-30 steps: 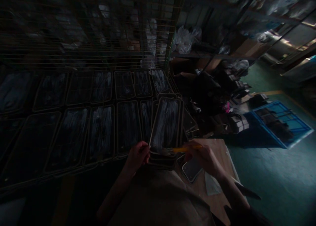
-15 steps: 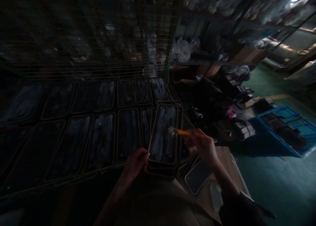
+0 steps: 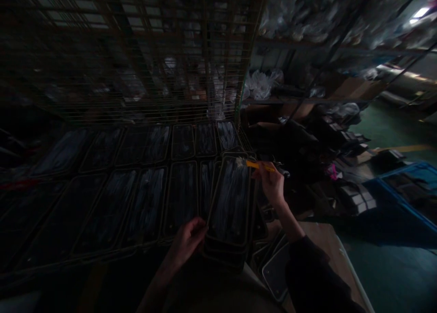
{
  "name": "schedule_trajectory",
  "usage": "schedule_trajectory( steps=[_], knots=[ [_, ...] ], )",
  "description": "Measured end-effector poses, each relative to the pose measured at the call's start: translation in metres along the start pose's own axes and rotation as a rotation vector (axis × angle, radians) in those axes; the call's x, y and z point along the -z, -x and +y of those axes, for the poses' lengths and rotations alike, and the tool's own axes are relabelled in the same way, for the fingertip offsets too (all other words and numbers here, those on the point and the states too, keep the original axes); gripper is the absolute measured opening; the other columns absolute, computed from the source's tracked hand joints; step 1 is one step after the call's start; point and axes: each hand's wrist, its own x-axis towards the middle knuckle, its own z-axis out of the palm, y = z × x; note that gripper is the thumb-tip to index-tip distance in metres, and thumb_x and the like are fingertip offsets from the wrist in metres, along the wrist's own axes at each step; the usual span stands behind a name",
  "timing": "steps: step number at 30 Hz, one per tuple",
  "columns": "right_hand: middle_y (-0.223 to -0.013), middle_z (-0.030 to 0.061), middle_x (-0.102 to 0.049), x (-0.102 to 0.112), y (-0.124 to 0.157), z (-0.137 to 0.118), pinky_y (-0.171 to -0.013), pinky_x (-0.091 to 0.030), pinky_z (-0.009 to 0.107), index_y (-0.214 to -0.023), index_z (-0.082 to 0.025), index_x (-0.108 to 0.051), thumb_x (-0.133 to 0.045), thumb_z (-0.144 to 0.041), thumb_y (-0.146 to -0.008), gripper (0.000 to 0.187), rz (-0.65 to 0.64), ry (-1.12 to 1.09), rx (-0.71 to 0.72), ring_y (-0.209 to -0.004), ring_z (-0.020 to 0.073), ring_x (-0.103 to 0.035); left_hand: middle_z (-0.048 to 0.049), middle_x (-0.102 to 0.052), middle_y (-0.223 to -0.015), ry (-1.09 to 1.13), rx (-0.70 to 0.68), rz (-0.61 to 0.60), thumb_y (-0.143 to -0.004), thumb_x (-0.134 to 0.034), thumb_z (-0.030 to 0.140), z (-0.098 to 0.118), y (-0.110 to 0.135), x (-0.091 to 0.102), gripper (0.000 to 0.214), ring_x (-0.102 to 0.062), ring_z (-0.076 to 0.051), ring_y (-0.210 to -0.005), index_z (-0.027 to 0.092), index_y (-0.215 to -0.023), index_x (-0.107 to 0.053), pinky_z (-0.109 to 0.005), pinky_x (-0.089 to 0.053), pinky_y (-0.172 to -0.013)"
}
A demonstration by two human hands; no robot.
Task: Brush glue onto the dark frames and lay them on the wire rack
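Item 1, right hand [image 3: 272,182]: fingers clamped on a yellow-handled, pale-bristled brush [image 3: 254,165], held, I judge, for light control, bristles at the far end of a dark, rectangular, whitish-streaked panel [image 3: 229,201] atop a stack. Item 2, left hand [image 3: 189,237]: at that panel's near-left corner, apparently steadying it; over my dim feed I cannot tell whether thumb and fingers close on the rim. Item 3: similar dark panels [image 3: 182,197], 2 rows, laid flat leftward, presumably keeping streaked faces uncovered.

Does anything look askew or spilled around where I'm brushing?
Slightly: beside your dark right sleeve, the dark round-cornered, pale-rimmed panels on the light-brown wooden table overlap unevenly instead of stacking squarely. No clear spill shows.
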Motion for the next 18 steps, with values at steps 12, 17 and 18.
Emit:
schedule_trajectory(
  steps=[12,17,18],
  knots=[
    [-0.061,-0.0014,-0.062,0.005,0.098,-0.030,-0.051,-0.051,0.023,-0.095,-0.019,-0.060,-0.050,-0.047,-0.093,0.030,-0.402,-0.190,-0.345,-0.053,0.0142,-0.062,0.0034,-0.054,-0.056,0.071,0.021,0.045,-0.081,-0.060,0.052,0.001,-0.004,-0.007,0.036,-0.048,-0.009,-0.046,0.016,-0.085,-0.060,-0.020,-0.035,-0.043],
    [-0.068,-0.0014,-0.065,0.020,0.103,-0.034,-0.053,-0.054,0.026,-0.107,-0.021,-0.058,-0.050,-0.042,-0.094,0.026,-0.072,-0.282,-0.300,-0.057,0.0151,-0.063,0.0059,-0.049,-0.047,0.041,0.045,-0.039,-0.078,-0.063,0.053,0.006,-0.007,-0.009,0.036,-0.044,-0.009,-0.041,0.017,-0.078,-0.056,-0.020,-0.032,-0.042],
    [-0.072,-0.0009,-0.066,0.020,0.101,-0.033,-0.057,-0.055,0.027,-0.111,-0.022,-0.058,-0.049,-0.040,-0.095,0.026,0.029,-0.222,-0.224,-0.060,0.0152,-0.065,0.0052,-0.051,-0.050,0.046,0.029,-0.032,-0.076,-0.066,0.050,0.007,-0.005,-0.009,0.035,-0.047,-0.009,-0.044,0.016,-0.078,-0.057,-0.020,-0.034,-0.044]
  ],
)
